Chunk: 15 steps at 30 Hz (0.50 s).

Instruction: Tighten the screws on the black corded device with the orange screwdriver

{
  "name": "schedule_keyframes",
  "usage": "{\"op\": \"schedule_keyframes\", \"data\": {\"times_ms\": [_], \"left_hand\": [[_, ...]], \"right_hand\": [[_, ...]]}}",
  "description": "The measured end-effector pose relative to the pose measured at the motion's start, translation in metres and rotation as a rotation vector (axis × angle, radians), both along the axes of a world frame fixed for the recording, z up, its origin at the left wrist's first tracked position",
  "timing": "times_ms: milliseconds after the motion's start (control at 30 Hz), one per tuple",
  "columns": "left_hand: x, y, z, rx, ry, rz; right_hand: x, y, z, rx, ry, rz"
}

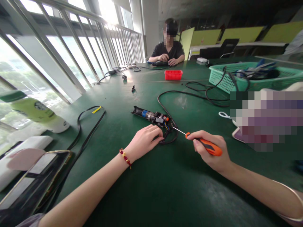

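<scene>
An opened power tool (149, 116) lies on the green table, its motor, switch parts and coloured wires exposed in a black half-shell. My right hand (213, 151) is closed around the orange and black handle of a screwdriver (205, 145). The screwdriver's shaft points left, and its tip is at the wired end of the tool. My left hand (147, 138), with a red beaded bracelet on the wrist, is curled at that same end, beside the black power cord (175, 137). What its fingertips grip is hidden.
A red bin (173, 75) stands ahead and a teal basket (255, 82) with tools at the right. A small black part (133, 88) lies beyond the tool. Left are a bottle (35, 110), a phone (35, 179) and a black strap (91, 130). A person (167, 47) works opposite.
</scene>
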<state>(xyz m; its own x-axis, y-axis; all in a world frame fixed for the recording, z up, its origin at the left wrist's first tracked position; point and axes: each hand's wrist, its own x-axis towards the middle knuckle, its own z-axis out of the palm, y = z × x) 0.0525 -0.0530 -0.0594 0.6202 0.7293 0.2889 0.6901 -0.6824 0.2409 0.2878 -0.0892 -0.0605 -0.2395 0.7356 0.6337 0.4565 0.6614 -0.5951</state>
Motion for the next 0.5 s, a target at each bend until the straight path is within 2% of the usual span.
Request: {"op": "schedule_keyframes", "data": {"times_ms": [167, 333, 500], "left_hand": [[0.0074, -0.007, 0.0029, -0.065, 0.014, -0.054], [0.0084, -0.01, 0.0042, -0.078, 0.014, -0.076], [0.0065, -0.0075, 0.0015, -0.052, -0.023, -0.045]], "right_hand": [[0.0011, -0.0022, 0.0022, 0.081, -0.042, -0.043], [0.0012, -0.002, 0.0012, 0.087, -0.036, -0.045], [0.0005, -0.0008, -0.0001, 0.056, -0.064, -0.039]]}}
